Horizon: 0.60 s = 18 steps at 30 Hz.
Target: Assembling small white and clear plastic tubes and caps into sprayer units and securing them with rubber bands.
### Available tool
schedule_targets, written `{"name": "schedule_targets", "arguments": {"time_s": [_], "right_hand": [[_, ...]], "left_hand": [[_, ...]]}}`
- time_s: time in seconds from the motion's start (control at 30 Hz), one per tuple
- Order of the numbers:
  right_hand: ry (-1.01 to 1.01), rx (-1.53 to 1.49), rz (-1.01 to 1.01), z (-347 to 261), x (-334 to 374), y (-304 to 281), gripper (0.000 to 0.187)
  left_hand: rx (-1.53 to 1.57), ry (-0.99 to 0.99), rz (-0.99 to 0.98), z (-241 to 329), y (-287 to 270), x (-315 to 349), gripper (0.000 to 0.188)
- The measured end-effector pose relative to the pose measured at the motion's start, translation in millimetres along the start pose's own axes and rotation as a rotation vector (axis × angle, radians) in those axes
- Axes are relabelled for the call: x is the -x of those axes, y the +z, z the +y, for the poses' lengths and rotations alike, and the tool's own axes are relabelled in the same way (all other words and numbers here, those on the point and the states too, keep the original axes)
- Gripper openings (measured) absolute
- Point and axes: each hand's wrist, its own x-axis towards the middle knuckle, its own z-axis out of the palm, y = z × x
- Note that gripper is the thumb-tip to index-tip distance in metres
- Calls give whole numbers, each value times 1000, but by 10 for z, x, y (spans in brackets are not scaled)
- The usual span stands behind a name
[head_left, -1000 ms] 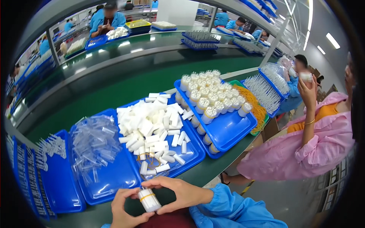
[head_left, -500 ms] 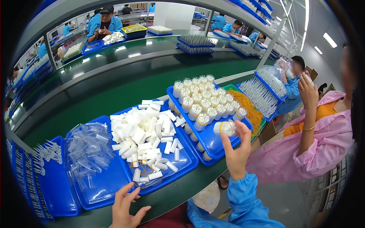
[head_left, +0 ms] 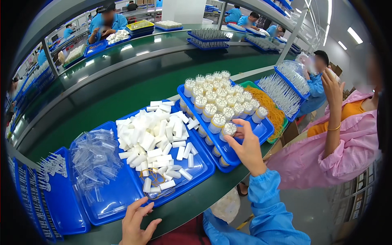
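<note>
My right hand (head_left: 246,148) reaches over the blue tray (head_left: 261,131) at the right and grips a banded bundle of white tubes (head_left: 228,129), setting it upright beside several other standing bundles (head_left: 212,96). My left hand (head_left: 136,222) rests open at the near table edge, fingers spread, just below the middle blue tray (head_left: 201,169). That tray holds a heap of loose white tubes (head_left: 155,134) and a few yellow rubber bands (head_left: 152,177). Both forearms wear blue sleeves.
A blue tray of clear plastic caps (head_left: 94,161) lies left of the tubes, with racks of small parts (head_left: 49,167) further left. Orange rubber bands (head_left: 270,109) fill a green tray. A person in pink (head_left: 339,147) stands at the right. A green conveyor (head_left: 122,81) runs behind.
My right hand carried the banded bundle from in front of me up to the right tray and lowered it among the standing bundles. My left hand let go and stayed open at the table edge.
</note>
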Motion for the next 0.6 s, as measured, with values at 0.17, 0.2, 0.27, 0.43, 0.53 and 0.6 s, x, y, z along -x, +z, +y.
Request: {"name": "schedule_targets", "arguments": {"time_s": [0.17,0.2,0.27,0.43,0.53,0.6], "right_hand": [[-52,105,-7,-88,16,-35,67],[3,149,-46,-70,57,-38,68],[49,159,-149,-52,88,-44,65],[-2,27,321,-410,334,-167,49],[-24,-213,50,-644,420,205,40],[-237,21,-369,-801,456,515,23]], "left_hand": [[-23,-51,-2,-71,-42,60,55],[-22,-71,-16,-133,-35,118,60],[-24,-30,-54,-217,-41,93,61],[261,-316,68,-84,-83,91,95],[381,-300,478,-69,-175,20,108],[263,-90,698,67,-373,71,96]]}}
